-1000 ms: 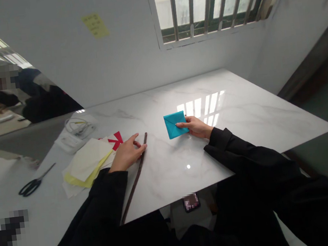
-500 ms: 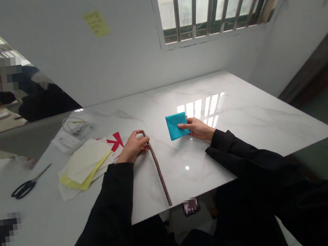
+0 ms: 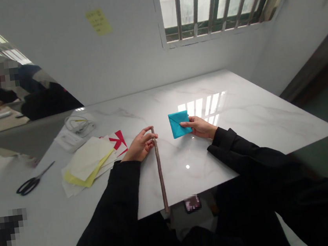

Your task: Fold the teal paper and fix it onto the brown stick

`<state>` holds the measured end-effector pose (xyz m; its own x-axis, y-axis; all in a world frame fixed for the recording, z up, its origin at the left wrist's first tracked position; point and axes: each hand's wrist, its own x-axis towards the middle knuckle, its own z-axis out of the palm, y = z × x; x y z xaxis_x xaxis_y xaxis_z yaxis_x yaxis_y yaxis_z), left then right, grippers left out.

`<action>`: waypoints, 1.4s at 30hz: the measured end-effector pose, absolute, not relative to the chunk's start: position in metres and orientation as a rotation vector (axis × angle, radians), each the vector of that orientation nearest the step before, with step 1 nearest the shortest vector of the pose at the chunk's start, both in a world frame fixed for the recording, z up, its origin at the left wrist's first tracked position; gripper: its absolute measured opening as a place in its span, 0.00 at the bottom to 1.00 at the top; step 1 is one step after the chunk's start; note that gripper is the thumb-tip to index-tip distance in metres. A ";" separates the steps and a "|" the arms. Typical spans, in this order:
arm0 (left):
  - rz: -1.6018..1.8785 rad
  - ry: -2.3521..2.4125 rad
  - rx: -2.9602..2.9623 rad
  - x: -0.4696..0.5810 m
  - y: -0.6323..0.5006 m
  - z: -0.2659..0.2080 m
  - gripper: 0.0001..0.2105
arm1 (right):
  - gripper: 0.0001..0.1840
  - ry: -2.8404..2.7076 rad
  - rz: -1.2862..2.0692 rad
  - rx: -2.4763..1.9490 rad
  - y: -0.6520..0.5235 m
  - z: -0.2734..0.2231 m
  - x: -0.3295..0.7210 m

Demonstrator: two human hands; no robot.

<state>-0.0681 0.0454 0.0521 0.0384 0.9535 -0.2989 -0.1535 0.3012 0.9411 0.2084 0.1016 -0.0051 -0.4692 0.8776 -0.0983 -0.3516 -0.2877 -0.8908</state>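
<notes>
A thin brown wooden stick point(image 3: 161, 174) is pinched near its far end by my left hand point(image 3: 141, 144), fingers closed on it. Its near end reaches the front edge of the table. My right hand point(image 3: 201, 126) grips a small blue paper envelope point(image 3: 178, 124) by its right side, thumb on top of the flap. The other fingers are hidden behind the paper. Stick and envelope are held apart, with the envelope to the right, above the white marbled table point(image 3: 193, 175).
Left of my left hand lies a stack of white and yellow paper point(image 3: 87, 163) with red paper scraps point(image 3: 118, 140). Black-handled scissors point(image 3: 30, 185) rest farther left. A white cable point(image 3: 78, 125) sits behind the papers. A wall with a barred window point(image 3: 215, 4) bounds the back.
My left hand has moved slightly right, and the stick has turned more upright in view, its near end shifting left. The envelope stays in my right hand, nearly unmoved.
</notes>
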 end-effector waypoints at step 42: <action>1.183 0.971 1.012 -0.056 0.045 0.035 0.51 | 0.27 -1.145 2.003 -0.548 0.097 -0.002 0.217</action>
<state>-0.0561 0.0446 0.0348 0.1225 0.9905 -0.0629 -0.2541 0.0925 0.9627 0.2172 0.0966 -0.0023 -0.6256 0.7801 0.0008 -0.3964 -0.3171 -0.8616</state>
